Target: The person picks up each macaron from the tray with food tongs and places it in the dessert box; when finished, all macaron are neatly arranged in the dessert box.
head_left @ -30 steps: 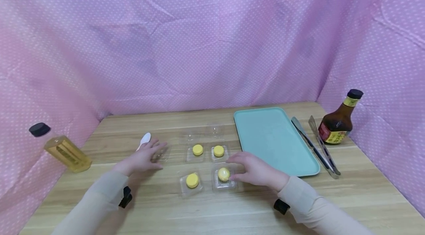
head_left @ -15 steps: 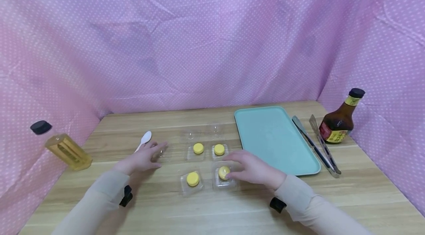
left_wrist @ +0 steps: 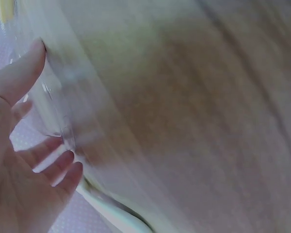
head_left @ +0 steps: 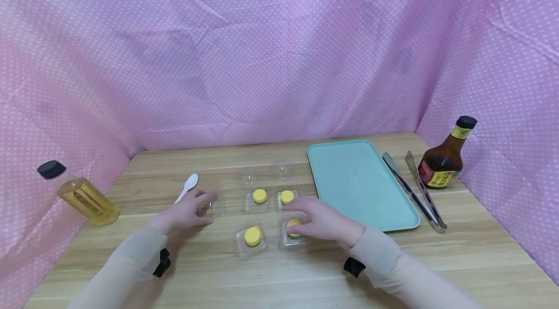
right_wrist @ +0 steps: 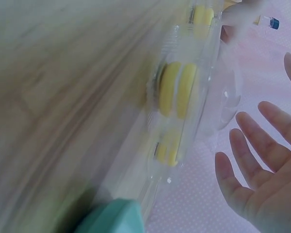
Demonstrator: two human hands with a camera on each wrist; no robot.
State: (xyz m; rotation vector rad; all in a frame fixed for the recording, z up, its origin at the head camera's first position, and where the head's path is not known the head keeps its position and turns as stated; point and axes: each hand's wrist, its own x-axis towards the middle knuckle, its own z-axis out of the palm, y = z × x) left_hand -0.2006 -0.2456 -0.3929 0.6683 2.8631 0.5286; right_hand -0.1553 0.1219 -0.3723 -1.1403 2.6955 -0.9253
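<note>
My right hand point(head_left: 323, 218), fingers spread, hovers over the front-right clear plastic box point(right_wrist: 208, 104), which holds a yellow macaron point(right_wrist: 178, 90) under a clear dome. In the right wrist view a gap shows between my fingers and that box. My left hand point(head_left: 185, 210) is at the left, thumb and fingers apart around a clear plastic piece point(head_left: 216, 206); whether it touches it is hard to tell. More yellow macarons sit in clear boxes: front left point(head_left: 253, 236), back left point(head_left: 259, 196) and back right point(head_left: 287, 197).
A white spoon point(head_left: 189, 185) lies beside my left hand. At the right are a turquoise tray point(head_left: 358, 178), a dark-handled spreader point(head_left: 408, 185), metal tongs point(head_left: 425, 190) and a brown sauce bottle point(head_left: 445, 161). An amber bottle point(head_left: 89, 202) stands far left. A pink dotted curtain point(head_left: 279, 56) encloses the table.
My right hand has moved left, from beside the front-right box to over it, now partly covering its macaron. The left hand has barely shifted.
</note>
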